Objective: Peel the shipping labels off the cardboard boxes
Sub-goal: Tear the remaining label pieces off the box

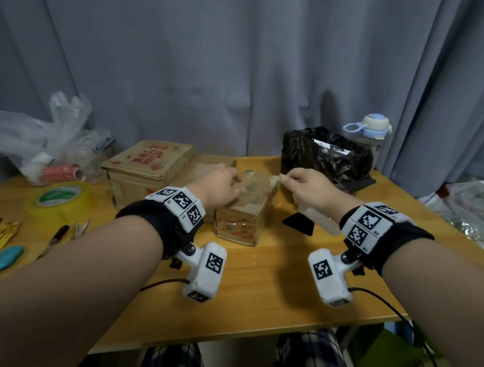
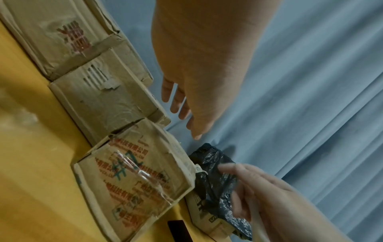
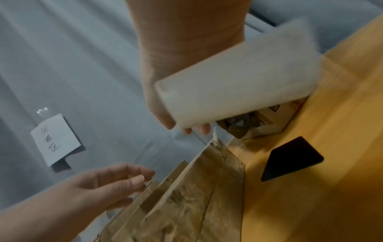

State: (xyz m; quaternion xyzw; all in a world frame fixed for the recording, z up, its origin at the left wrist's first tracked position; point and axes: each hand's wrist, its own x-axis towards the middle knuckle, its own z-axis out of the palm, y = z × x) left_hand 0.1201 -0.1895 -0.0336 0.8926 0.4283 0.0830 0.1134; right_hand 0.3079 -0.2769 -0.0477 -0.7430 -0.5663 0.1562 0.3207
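A small taped cardboard box [image 1: 246, 213] stands mid-table; its printed side fills the left wrist view [image 2: 132, 180]. My left hand [image 1: 221, 186] rests on its top with fingers nearly straight [image 2: 182, 104]. My right hand [image 1: 301, 186] pinches a torn label scrap [image 1: 276, 179] at the box's far right corner; the scrap [image 3: 214, 134] shows just under the fingertips. The same hand also holds a flat white block [image 3: 238, 81] against its palm. A bigger printed box [image 1: 147, 170] and a flat box [image 1: 204, 165] sit behind on the left.
A black bag [image 1: 325, 158] holding a peeled white label stands at the back right, beside a water bottle [image 1: 370, 132]. A black triangular piece [image 1: 298, 224] lies right of the box. On the left are a tape roll [image 1: 60, 200], a pen [image 1: 54, 236] and plastic bags [image 1: 41, 135].
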